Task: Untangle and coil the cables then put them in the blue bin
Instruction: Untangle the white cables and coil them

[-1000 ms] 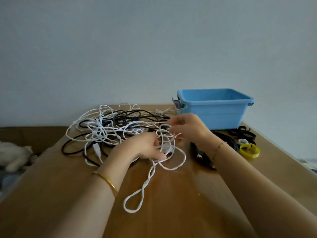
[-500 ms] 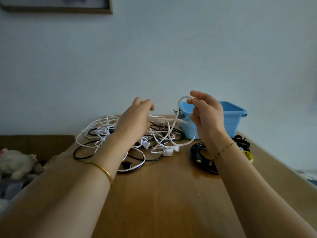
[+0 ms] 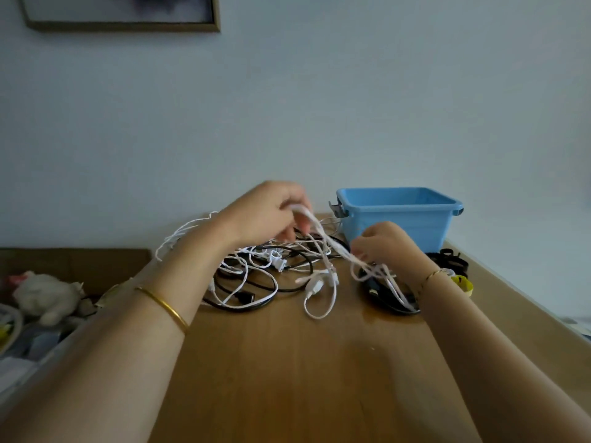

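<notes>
Wooden table [image 3: 287, 362]: left hand [image 3: 265, 212] and right hand [image 3: 387, 247] each pinch white cable [image 3: 332, 243], held over cable tangle [image 3: 256, 260]; blue bin [image 3: 399, 219] at far edge.

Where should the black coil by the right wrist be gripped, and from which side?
Probably the near rim of the black coil, pinched from above: it lies flat on the table, and the right hand and strands of white cable cover its far part.
</notes>
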### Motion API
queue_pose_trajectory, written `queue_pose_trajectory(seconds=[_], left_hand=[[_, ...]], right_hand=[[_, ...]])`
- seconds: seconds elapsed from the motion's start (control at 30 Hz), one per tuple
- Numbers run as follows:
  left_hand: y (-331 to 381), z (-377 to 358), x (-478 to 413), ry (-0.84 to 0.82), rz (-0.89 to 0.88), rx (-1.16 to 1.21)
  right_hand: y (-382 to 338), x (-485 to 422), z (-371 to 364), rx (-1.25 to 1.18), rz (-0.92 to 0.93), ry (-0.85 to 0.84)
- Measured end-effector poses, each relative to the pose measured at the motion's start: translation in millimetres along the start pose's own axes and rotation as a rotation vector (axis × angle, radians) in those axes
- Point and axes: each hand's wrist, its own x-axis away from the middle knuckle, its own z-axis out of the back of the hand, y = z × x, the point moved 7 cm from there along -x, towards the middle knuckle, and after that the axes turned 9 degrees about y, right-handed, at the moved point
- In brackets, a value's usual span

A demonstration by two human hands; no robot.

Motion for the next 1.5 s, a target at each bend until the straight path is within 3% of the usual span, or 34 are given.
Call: queue_pose_trajectory(seconds=[0.13,0.2,0.27,0.4,0.63,0.87,1.03,1.13,1.23,1.3,1.37,1.43,1.5], left_hand=[[-24,-46,46,-0.817,0.205,-0.254],[-36,-54,60,-0.973,0.327,-0.206],[-47,-57,55,-0.902,0.384,-0.160],[-77,-64,30,-0.563,0.393,-0.298],[-103,-111,25,-0.373,0.541,-0.146],[-102,-127,16,-0.332,0.553,0.001],[-92,-133,12,-0.413,0.508,-0.139],[-90,-126,8,-0.375,0.552,-0.136],[-82,-88,-8,-0.148,0.498,-0.134],[-73,-55,-21,0.043,0.413,-0.132],[-65,-34,-28,0.177,0.353,-0.042],[-61,-25,-30,0.260,0.321,0.026],[-61,-19,-31,0.332,0.304,0.051]], right_hand=[[3,12,-23,0.283,0.098,-0.224],[0,11,-33,0.337,0.132,-0.264],[-3,4,-39,0.341,0.144,-0.235],[-16,-6,-41,0.217,0.238,-0.072],[-13,1,-80,0.392,0.320,-0.343],[-4,1,-87,0.214,0.143,-0.503],[-12,-9,-65,0.043,0.104,-0.348],[-15,-17,-45,-0.018,0.093,-0.206],[-15,-17,-34,0.036,0.096,-0.244],[-16,-14,-32,0.207,0.139,-0.300],[-25,-18,-28,0.335,0.232,-0.194],[-38,-18,-18,0.159,0.253,-0.031],[-49,-14,-13,-0.224,0.205,-0.028]])
